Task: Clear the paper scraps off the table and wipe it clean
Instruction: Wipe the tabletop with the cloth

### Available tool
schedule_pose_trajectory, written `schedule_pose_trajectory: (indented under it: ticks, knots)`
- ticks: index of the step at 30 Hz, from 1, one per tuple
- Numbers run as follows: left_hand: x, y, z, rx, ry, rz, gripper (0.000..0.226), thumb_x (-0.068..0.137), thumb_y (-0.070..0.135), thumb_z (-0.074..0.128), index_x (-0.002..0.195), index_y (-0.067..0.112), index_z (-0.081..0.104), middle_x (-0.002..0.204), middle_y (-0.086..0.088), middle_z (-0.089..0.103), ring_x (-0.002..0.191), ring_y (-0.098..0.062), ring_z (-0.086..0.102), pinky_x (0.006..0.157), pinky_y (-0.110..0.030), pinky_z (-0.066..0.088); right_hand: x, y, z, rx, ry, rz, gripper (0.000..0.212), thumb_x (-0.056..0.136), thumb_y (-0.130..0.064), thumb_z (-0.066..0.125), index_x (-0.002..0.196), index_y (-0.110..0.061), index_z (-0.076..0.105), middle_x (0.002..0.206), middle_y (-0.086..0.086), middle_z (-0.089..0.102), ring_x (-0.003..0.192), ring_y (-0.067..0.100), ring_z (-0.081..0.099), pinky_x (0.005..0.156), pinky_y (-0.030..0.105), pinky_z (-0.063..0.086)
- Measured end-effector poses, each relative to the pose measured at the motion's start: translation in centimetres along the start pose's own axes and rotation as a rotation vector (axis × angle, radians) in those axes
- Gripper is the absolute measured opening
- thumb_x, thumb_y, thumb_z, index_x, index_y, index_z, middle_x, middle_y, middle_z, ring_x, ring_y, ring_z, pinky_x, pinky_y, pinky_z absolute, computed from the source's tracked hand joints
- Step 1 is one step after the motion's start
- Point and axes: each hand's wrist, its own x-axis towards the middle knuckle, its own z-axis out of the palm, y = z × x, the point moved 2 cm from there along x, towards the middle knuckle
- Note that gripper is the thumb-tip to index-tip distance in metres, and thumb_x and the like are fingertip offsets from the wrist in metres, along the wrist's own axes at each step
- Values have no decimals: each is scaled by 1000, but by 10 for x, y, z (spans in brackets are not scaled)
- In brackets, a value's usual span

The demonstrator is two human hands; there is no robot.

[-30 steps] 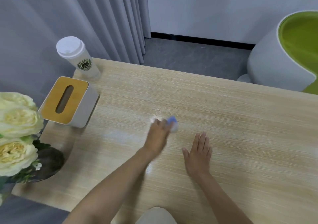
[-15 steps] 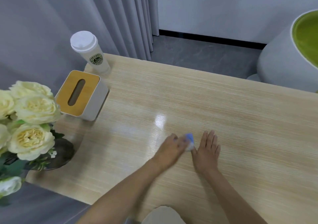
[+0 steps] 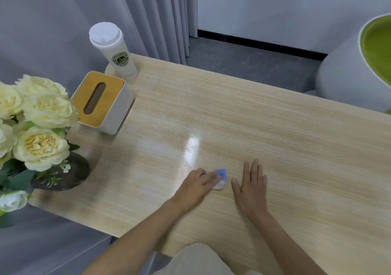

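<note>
The left hand (image 3: pixel 195 187) is pressing a small blue-and-white cloth (image 3: pixel 220 178) flat against the table (image 3: pixel 275 131), fingers extended over it rather than curled around it, so only the cloth's far corner is showing past the fingertips. Just to the right of it, the right hand (image 3: pixel 251 187) is lying open and empty, palm down, bracing on the wood without touching the cloth. No paper scraps are showing on the surface, so the wiping step seems to be the one in hand; doing it well likely means keeping even pressure through the flat fingers and overlapping the strokes, working outward from the glossy patch just ahead of the left hand. Far ahead and to the left of that hand, a tissue box (image 3: pixel 101 102) is showing only a dark slot with no tissue visible, and a lidded coffee cup (image 3: pixel 115 51) behind it is hiding its contents.
</note>
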Motion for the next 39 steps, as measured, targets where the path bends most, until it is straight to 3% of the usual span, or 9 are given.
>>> schedule_pose_trajectory:
  ticks: [3, 8, 16, 23, 28, 30, 32, 35, 39]
  knots:
    - [3, -52, -34, 54, 48, -78, 22, 93, 29, 51, 111, 25, 62, 114, -3, 67, 79, -13, 56, 71, -26, 39, -19, 4, 10, -25, -22, -23, 83, 81, -61, -4, 150, -16, -8, 150, 4, -31, 143, 21, -22, 115, 40, -11]
    - [-3, -112, -52, 91, 397, -760, 50, 68, -11, 49, 112, 6, 67, 106, -14, 65, 80, -34, 47, 64, -37, 42, -30, -7, 19, -17, -33, -59, 81, 81, -60, -5, 149, -18, -14, 148, 3, -34, 139, 16, -29, 114, 40, -15]
    - [-31, -21, -12, 120, 52, 19, 58, 72, -1, 57, 127, 17, 51, 123, -3, 61, 83, -22, 49, 66, -29, 44, -38, -12, 31, -3, -44, -97, 81, 81, -60, -1, 148, -18, -13, 150, 2, -31, 139, 15, -28, 114, 41, -15]
    - [-48, -67, -47, 34, 379, -772, 58, 60, -15, 61, 113, 8, 66, 106, -9, 65, 81, -29, 46, 62, -40, 47, -39, -16, 30, -19, -46, -95, 70, 99, -46, 24, 149, -16, -17, 153, 6, -30, 141, 20, -28, 115, 43, -15]
    - [-46, 36, 6, -72, -7, -233, 49, 80, 8, 66, 126, 17, 52, 122, -5, 60, 85, -25, 46, 71, -36, 51, -39, -16, 29, -29, -14, -105, 68, 98, -46, 21, 151, -15, -7, 157, 11, -20, 145, 24, -19, 116, 43, -10]
    - [-56, 24, -7, -56, -25, -225, 38, 95, 41, 48, 129, 25, 52, 130, -4, 54, 101, -19, 47, 96, -41, 45, -40, -14, 29, -42, -21, -113, 67, 100, -46, 24, 151, -16, -9, 157, 10, -21, 144, 23, -21, 116, 43, -10]
    - [-79, -18, -28, -13, 54, -454, 41, 92, 51, 47, 118, 22, 60, 116, -1, 60, 93, -5, 53, 98, -34, 45, -43, -15, 29, -44, -24, -118, 67, 100, -44, 24, 150, -17, -12, 155, 10, -25, 143, 21, -25, 117, 42, -11]
    - [-129, -78, -66, 45, 378, -923, 35, 82, -2, 55, 113, 9, 66, 106, -6, 65, 93, -19, 55, 78, -22, 38, -53, -25, 33, -51, -23, -138, 64, 101, -41, 20, 150, -16, -13, 154, 9, -30, 141, 19, -29, 117, 41, -13]
    - [-127, -45, -35, 25, 472, -964, 58, 68, -23, 54, 118, 4, 64, 115, -15, 61, 89, -32, 43, 77, -34, 39, -69, -41, 47, -73, -23, -220, 63, 100, -44, 16, 151, -16, -9, 156, 11, -24, 143, 22, -23, 117, 41, -10]
